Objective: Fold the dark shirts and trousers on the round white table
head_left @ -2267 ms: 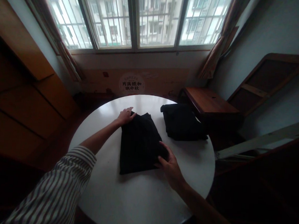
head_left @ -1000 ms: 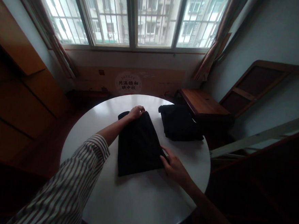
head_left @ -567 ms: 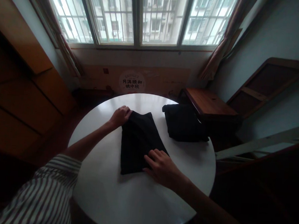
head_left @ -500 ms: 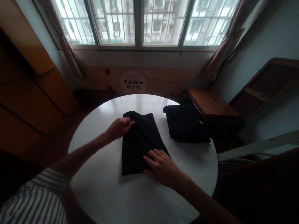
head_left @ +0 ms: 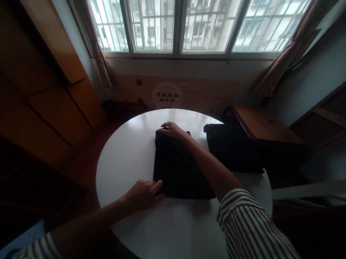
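Observation:
A folded black garment (head_left: 176, 173) lies in the middle of a round white table (head_left: 129, 154). My left hand (head_left: 143, 194) is at the garment's near left corner, fingers closed on its edge. My right hand (head_left: 171, 129) reaches over the cloth to its far left corner and curls onto it. My right forearm, in a striped sleeve, crosses above the garment and hides part of it. A second folded black garment (head_left: 231, 149) lies at the table's far right edge, apart from both hands.
A low wooden side table (head_left: 264, 128) stands just past the round table on the right. A cardboard sheet with printed characters (head_left: 167, 95) leans under the barred window (head_left: 180, 19). Wooden cabinets (head_left: 58, 109) fill the left side.
My left hand has dropped from the garment's far corner to its near left corner. My right hand has moved from the near right edge across to the far left corner. The view shifted left.

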The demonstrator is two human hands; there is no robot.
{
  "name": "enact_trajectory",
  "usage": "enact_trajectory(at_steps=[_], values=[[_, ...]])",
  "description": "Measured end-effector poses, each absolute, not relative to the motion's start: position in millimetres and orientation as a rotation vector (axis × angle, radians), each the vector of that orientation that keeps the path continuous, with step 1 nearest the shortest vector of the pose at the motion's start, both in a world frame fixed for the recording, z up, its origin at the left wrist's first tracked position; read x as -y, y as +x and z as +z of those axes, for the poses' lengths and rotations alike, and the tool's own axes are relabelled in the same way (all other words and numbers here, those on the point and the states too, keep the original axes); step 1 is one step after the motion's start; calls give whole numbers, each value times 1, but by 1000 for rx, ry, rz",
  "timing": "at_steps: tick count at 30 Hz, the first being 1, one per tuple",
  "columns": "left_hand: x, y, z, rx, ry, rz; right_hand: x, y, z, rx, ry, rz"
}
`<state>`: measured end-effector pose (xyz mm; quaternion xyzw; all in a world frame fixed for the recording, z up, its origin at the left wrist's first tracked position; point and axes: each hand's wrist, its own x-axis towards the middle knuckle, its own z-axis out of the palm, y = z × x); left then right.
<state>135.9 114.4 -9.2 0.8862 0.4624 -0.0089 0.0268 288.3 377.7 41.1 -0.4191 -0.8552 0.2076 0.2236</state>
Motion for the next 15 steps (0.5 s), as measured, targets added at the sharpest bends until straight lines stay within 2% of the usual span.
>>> enact_trajectory(at_steps=[3,10,15], values=[[-115,134,-17,-1329,2904,90,-396,271,32,2396,-1188,621],[-102,106,-38,-1000,3240,702,-409,270,10,2324,-1247,542],[-97,89,-31,-1192,3109,587,-406,273,10,2311,-1255,444]])
